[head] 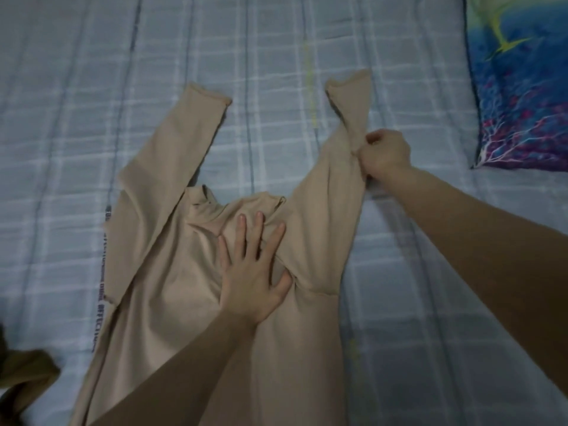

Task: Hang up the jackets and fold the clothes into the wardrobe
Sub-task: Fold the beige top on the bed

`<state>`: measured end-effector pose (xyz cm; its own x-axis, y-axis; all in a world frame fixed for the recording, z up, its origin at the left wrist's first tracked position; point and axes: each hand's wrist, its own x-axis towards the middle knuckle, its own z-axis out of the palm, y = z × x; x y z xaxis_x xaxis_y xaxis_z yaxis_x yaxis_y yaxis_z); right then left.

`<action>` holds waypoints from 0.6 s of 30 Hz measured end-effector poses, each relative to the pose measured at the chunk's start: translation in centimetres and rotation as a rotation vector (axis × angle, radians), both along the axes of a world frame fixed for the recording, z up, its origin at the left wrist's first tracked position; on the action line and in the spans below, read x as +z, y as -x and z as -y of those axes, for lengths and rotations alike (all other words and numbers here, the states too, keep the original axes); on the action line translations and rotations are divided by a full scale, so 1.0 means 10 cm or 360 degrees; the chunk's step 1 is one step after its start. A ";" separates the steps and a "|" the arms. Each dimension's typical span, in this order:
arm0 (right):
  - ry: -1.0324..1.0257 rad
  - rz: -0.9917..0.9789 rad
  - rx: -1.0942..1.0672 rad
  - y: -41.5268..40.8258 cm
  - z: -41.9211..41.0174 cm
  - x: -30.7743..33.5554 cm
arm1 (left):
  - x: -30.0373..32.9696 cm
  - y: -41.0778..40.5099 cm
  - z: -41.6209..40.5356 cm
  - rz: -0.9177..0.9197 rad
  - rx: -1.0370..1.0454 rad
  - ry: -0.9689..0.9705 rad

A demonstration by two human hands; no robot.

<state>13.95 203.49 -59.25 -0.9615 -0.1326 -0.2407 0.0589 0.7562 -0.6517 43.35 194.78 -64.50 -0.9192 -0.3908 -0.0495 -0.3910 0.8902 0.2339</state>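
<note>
A beige long-sleeved top point(172, 272) lies flat on the bed, collar away from me, both sleeves stretched up and outward. My left hand point(252, 269) presses flat on its chest just below the collar, fingers spread. My right hand point(384, 155) is closed on the right sleeve point(353, 112) near its middle, pinching the fabric at the sleeve's outer edge. The left sleeve point(184, 133) rests loose on the cover, its cuff pointing toward the far side of the bed.
The bed is covered by a grey-blue checked quilt point(92, 118). A blue and purple patterned pillow point(519, 87) sits at the far right. A dark olive garment point(24, 376) lies bunched at the near left edge.
</note>
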 end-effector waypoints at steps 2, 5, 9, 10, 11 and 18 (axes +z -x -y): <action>0.0270 0.0195 -0.0330 0.17 -0.28 -0.01 | 0.03 0.00 0.00 0.0020 0.0003 -0.0028; 0.0775 0.0602 -0.0567 0.32 -0.93 0.01 | 0.12 0.00 0.00 -0.0026 0.0041 -0.0160; 0.1482 0.1310 -0.0689 0.08 -1.74 0.40 | 0.26 -0.02 0.06 -0.0204 0.0195 -0.0614; 0.1384 0.1437 -0.0559 -0.01 -1.90 0.52 | 0.30 -0.02 0.08 -0.0225 0.0205 -0.0625; 0.1240 0.1504 -0.0424 -0.08 -2.06 0.62 | 0.35 -0.01 0.11 -0.0226 0.0177 -0.0559; 0.0534 0.0785 -0.0412 -0.43 -2.65 0.51 | 0.67 0.63 0.35 -0.0158 0.0047 -0.0103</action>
<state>18.26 230.03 -54.14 -0.7595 -0.0561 -0.6481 0.5648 0.4375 -0.6997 37.09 191.26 -57.82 -0.9090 -0.4166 0.0152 -0.3888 0.8603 0.3297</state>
